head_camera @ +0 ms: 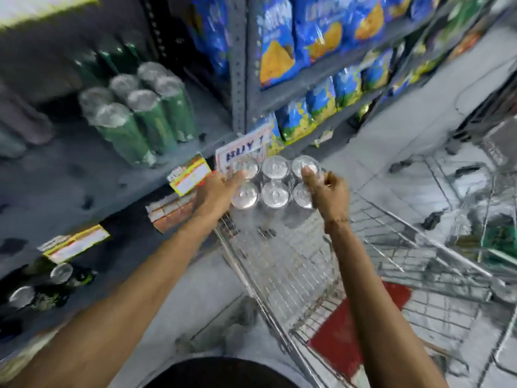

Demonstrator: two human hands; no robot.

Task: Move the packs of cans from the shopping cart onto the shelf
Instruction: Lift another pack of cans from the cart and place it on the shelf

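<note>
Pack in hand (272, 182): six silver-topped cans in two rows of three, lifted above the front end of the shopping cart (307, 275), near the shelf edge.

Left hand (216, 196): clamped on the pack's left end, fingers over the top of the far-left can, probably to steady that side.

Right hand (327, 191): clamped on the pack's right end, thumb pressed on a can lid, fingers curled around the side; a grip at each end likely keeps the load level.

Shelf (92, 175): grey, to the left, with bare board near its front edge; seemingly the landing spot.

Pack on shelf (137, 116): six green cans standing upright, set back from the edge, leaving room in front and beside.

Price tags (190, 173): clipped along the shelf lip, just beside the left hand; worth clearing on the way in.

Sign (243, 152): white with blue lettering, partly hidden behind the held pack.

Chip bags (316, 35): blue, on the neighbouring racks, apart from the task.

Stage: mid-transfer by the look of it, pack out of the cart and not yet set down.

Sharpness: heavy blur; labels unreadable.
</note>
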